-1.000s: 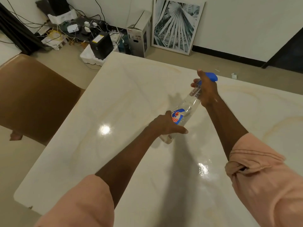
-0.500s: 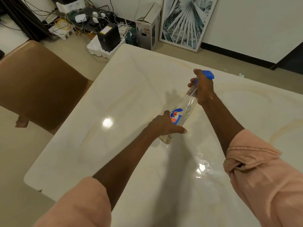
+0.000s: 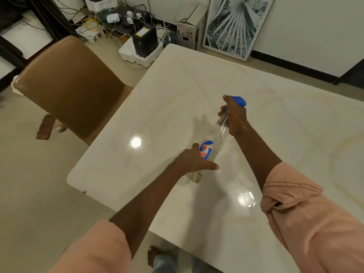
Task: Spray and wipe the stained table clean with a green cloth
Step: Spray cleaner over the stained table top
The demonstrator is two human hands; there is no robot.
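A clear spray bottle [image 3: 215, 141] with a blue trigger head and a blue and red label is held tilted above the cream marble table [image 3: 197, 85]. My left hand [image 3: 194, 160] grips the bottle's lower body near the label. My right hand [image 3: 234, 115] is curled round the neck and trigger, with the blue nozzle pointing away from me. Wet droplets [image 3: 245, 198] glisten on the table near my right elbow. No green cloth is in view.
A brown padded chair [image 3: 67, 89] stands at the table's left side. Beyond the far corner, on the floor, are a black box on white foam [image 3: 144, 43], tangled cables and a cardboard box [image 3: 188, 33]. A framed leaf print [image 3: 234, 26] leans on the wall.
The view has shifted, so the table and chair sit further right and lower in frame. Both hands keep the same hold on the bottle, which stays over the table's middle.
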